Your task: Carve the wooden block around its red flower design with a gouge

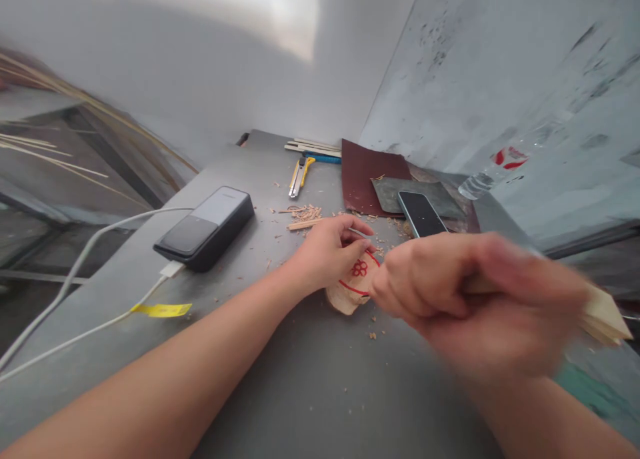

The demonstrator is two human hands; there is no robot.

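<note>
A: Containers?
B: One. Clear plastic bottle (493, 167), right rear of the desk (345, 385), by the wall. Looks slanted in this wide view; cannot confirm whether it stands straight. Contents: cannot tell.
A: Label?
B: Red-and-white label (510, 157) around the bottle; lettering present, too small to read.
A: Other markings?
B: Black-and-grey power bank (210, 225), left side: faint print on its top face, illegible. White cable (83, 265) plugged into its near end; yellow tag (163, 310) on the cable, no text resolved. Phone (423, 214): dark screen, nothing legible, lying partly on a grey-green sheet (450, 202).
A: Specimen position?
B: Wood piece (347, 302) lies on the desk, centre, between the hands. Red flower drawn on it, red line curving near the rim.
A: State of the hands?
B: Left hand (327, 249): fingers bent over the wood piece, thumb on its upper face, holding it. Right hand (475, 292): closed in a fist around a pale wooden object (605, 315), which juts out on the right; motion blur. The object's other end is hidden, so cannot identify it.
A: Surroundings?
B: Wood shavings (306, 213) beyond the left hand. Yellow utility knife (301, 177) farther back, blade exposed; near it, thin wooden sticks (313, 145) and a dark red sheet (363, 179).
</note>
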